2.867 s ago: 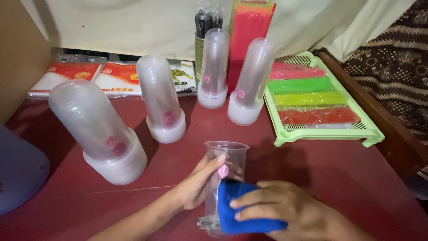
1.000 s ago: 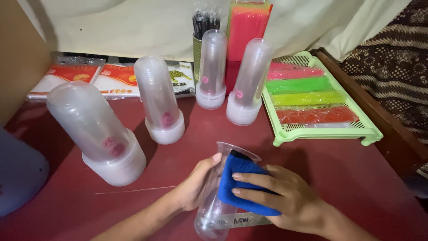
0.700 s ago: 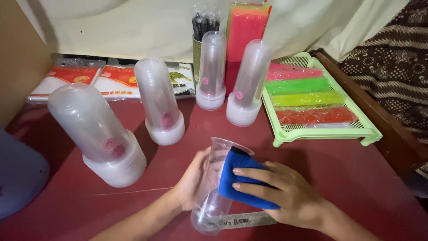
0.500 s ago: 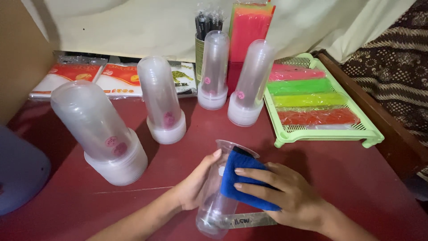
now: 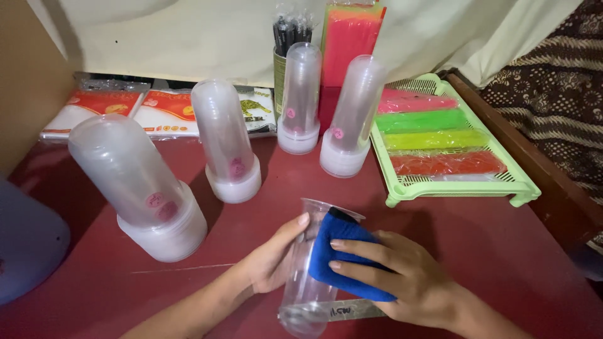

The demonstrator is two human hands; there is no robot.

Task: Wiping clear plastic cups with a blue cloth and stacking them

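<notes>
A clear plastic cup (image 5: 304, 289) lies tilted over the dark red table (image 5: 490, 251), its rim pointing away from me. My left hand (image 5: 271, 257) grips its left side, thumb near the rim. My right hand (image 5: 402, 276) presses a blue cloth (image 5: 339, 251) against the cup's right side and rim. A clear ruler-like strip (image 5: 352, 310) lies under the cup's base.
Several stacks of upturned clear cups stand behind: a large stack (image 5: 141, 188) at left, one (image 5: 225, 141) in the middle, two (image 5: 300, 94) (image 5: 353, 116) further back. A green tray (image 5: 521, 182) with coloured straw packs sits at right. Flat packets (image 5: 107, 110) line the back wall. A blue object (image 5: 25, 245) is at far left.
The cup stood upright at first, then was tipped over toward me. My right hand's cloth moved from low on the cup up to its rim. The cup has turned slightly between my hands.
</notes>
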